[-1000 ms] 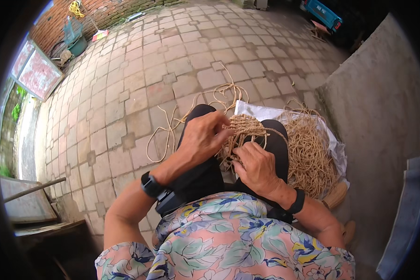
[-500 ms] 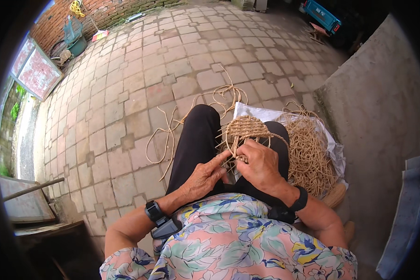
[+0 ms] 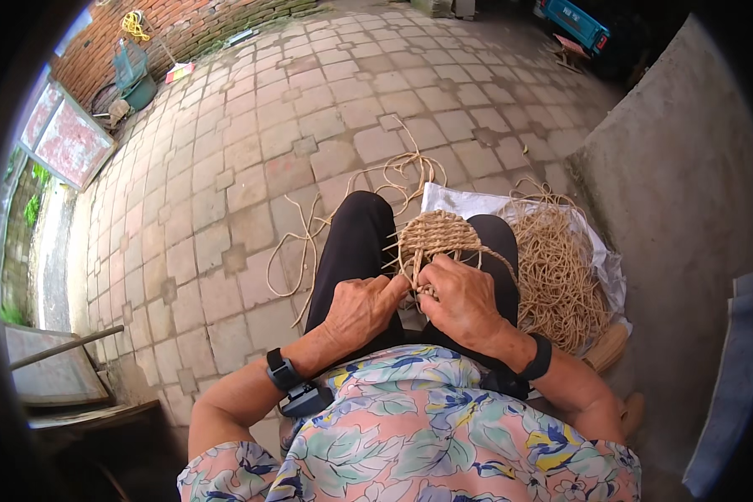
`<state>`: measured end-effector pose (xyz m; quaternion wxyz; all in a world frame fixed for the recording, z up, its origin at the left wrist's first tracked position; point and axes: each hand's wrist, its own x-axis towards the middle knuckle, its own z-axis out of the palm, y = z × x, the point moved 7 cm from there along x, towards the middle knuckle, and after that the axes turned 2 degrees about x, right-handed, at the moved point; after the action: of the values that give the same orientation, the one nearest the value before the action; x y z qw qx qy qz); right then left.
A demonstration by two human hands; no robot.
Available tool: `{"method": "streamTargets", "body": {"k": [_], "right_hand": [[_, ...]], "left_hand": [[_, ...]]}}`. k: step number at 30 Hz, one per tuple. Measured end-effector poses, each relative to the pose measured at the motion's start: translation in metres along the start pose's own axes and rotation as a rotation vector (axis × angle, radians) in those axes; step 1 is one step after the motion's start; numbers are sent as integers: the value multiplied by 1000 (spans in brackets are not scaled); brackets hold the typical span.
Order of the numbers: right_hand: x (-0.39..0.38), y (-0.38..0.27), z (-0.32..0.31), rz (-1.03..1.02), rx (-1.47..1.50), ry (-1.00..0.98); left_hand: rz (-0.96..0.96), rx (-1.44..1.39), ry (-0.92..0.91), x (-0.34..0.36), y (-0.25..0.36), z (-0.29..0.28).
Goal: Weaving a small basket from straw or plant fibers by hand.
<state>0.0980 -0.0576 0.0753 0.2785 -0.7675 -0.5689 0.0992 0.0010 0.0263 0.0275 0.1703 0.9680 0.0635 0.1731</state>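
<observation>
Paving (image 3: 217, 192) ahead of right hand (image 3: 463, 303), which holds woven rope piece (image 3: 437, 233); left hand (image 3: 360, 309) just left, touching it, grip unclear.

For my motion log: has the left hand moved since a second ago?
Yes: judged against the white sheet, the left hand has drawn back toward the floral shirt, lower in view.

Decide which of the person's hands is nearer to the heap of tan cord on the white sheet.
Right. The right hand is left of the heap of tan cord, with the right leg between them; the left hand is farther left, past the right hand.
</observation>
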Motion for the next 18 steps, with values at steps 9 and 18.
{"method": "streamTargets", "body": {"k": [9, 18], "right_hand": [[1, -5, -1, -56, 32, -43], [-2, -5, 0, -136, 33, 5]], "left_hand": [[72, 80, 44, 3, 11, -24], [77, -514, -63, 3, 2, -56]]}}
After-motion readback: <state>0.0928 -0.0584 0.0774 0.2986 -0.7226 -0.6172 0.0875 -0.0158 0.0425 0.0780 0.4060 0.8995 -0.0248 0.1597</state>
